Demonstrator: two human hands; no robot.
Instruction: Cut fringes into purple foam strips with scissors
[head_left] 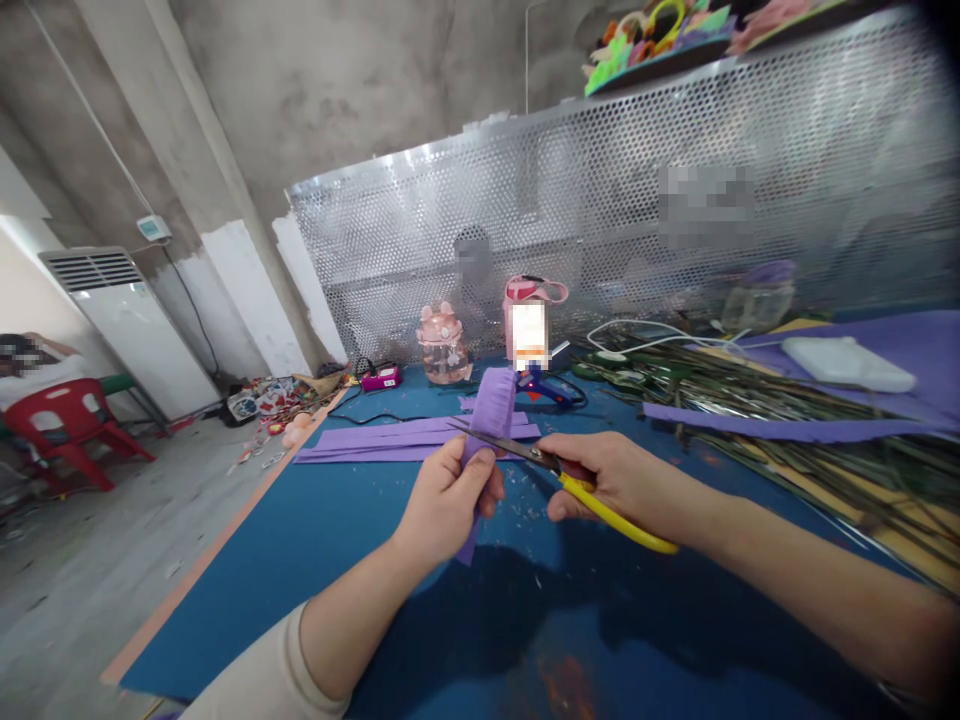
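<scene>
My left hand (455,490) pinches a purple crepe paper strip (493,400) between thumb and fingers. The strip's upper part stands up and curls over, and its tail hangs below the hand. My right hand (607,480) is closed around yellow-handled scissors (619,522). Their dark blades point left and lie across the strip just above my left thumb. Whether the blades are parted at the paper is hard to make out. Behind my hands, several flat purple paper strips (375,440) lie on the blue table (300,560).
A blue glue gun (551,388), a pink bottle (442,345) and a magenta box (381,378) stand along the back. To the right lie green stems (750,400), a purple strip and a white case (847,362). A perforated metal panel (600,200) rises behind. A person sits far left.
</scene>
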